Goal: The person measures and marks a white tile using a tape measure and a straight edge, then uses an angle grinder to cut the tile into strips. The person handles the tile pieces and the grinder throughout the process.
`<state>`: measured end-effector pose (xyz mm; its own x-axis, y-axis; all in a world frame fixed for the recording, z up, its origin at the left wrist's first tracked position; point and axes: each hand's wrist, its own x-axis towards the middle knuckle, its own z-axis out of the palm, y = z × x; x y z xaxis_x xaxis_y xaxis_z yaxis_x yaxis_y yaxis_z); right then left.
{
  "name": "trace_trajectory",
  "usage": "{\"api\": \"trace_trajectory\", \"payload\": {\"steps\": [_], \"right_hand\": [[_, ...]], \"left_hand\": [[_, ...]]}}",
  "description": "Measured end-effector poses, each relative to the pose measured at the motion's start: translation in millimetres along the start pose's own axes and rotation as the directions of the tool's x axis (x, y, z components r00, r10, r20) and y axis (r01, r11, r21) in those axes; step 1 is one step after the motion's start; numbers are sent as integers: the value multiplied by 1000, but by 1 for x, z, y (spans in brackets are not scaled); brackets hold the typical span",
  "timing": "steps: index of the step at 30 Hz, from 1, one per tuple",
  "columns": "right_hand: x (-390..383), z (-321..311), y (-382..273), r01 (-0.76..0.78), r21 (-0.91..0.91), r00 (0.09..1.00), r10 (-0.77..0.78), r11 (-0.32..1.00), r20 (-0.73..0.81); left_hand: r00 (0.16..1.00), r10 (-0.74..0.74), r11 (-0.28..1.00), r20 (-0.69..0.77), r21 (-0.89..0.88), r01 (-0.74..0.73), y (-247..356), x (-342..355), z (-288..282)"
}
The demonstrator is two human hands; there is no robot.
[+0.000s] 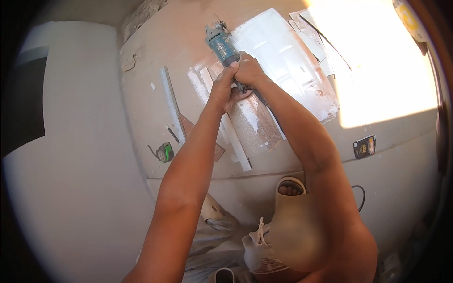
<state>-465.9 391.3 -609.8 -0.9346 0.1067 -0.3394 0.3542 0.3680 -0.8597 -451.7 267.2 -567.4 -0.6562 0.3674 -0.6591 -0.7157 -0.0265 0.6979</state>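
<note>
A teal angle grinder [222, 47] is held out in front of me, its grey head pointing away at the top of the view. My right hand [250, 70] is wrapped round the rear of its body. Against the same rear end, my left hand [223, 90] closes from the left, thumb on top and some fingers showing beneath. A dark power cord [260, 97] trails from the tool along my right forearm. Below and right of the grinder lies a large white-faced panel [283, 56]. My hands partly hide the tool's back end.
Narrow strips lie on the dusty floor, including a long grey strip [171, 101] and a white strip [236, 141]. A green tape measure [164, 152] sits by the left wall [89, 118]. At right are a small dark box [364, 147] and several offcuts [311, 40]. My sandalled foot [290, 187] is close by.
</note>
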Motion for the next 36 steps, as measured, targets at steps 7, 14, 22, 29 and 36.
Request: {"api": "trace_trajectory", "payload": {"steps": [7, 14, 22, 29, 36], "right_hand": [[0, 0, -1, -29, 25, 1000, 29, 999, -2], [0, 2, -2, -37, -5, 999, 37, 999, -17], [1, 8, 5, 8, 3, 999, -8, 1000, -49], [-5, 3, -6, -50, 23, 998, 51, 998, -22], [-3, 7, 0, -27, 1, 999, 27, 1000, -44]], "left_hand": [[1000, 3, 1000, -11, 12, -3, 0, -1, 1], [999, 24, 998, -45, 64, -21, 0, -1, 0], [999, 28, 998, -39, 53, -26, -1, -4, 0], [998, 21, 997, -61, 80, -16, 1, -7, 1], [999, 24, 997, -33, 71, -22, 0, -7, -1]]}}
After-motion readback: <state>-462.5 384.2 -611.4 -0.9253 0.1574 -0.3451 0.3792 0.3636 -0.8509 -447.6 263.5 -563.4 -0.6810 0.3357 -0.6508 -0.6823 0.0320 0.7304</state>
